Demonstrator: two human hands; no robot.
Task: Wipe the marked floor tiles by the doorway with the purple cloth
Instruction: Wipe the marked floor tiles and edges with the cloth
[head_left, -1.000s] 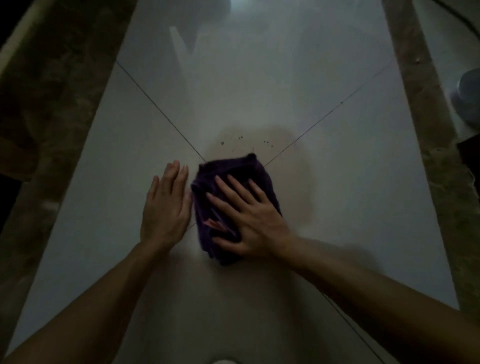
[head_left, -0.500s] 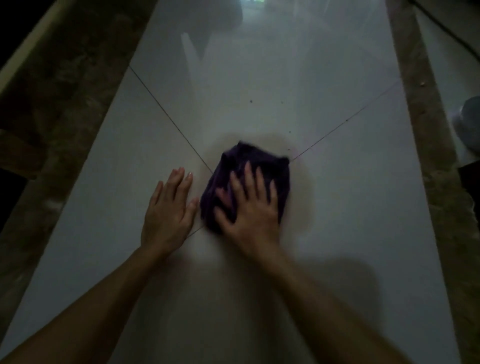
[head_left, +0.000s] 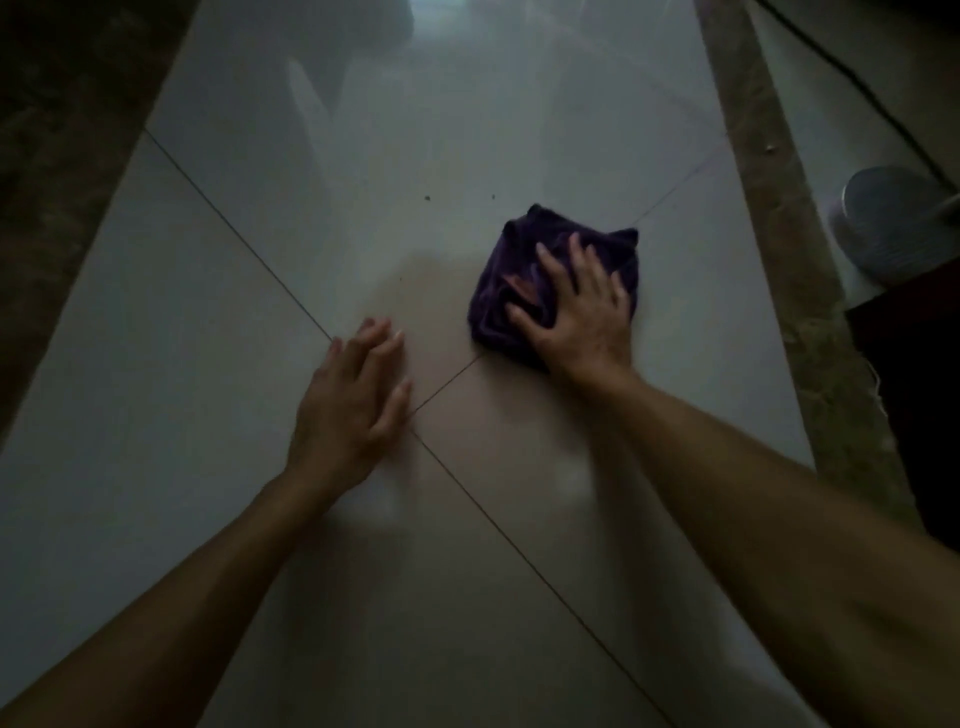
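A bunched purple cloth (head_left: 506, 296) lies on the pale glossy floor tiles (head_left: 519, 156), just right of where the grout lines cross. My right hand (head_left: 582, 317) presses flat on the cloth with fingers spread, covering its right half. My left hand (head_left: 353, 400) rests flat on the bare tile to the left of the cloth, fingers straight and together, not touching the cloth. A few small dark specks (head_left: 427, 198) dot the tile beyond the cloth.
Brown stone border strips run along the left (head_left: 62, 156) and right (head_left: 779, 260) of the tiles. A grey round object (head_left: 888, 223) and a dark shape (head_left: 914, 405) sit beyond the right strip. A dark cable (head_left: 852, 78) crosses the far right floor.
My right hand has slid the cloth to the right, away from the grout crossing and away from my left hand. The left hand has stayed planted on the tile.
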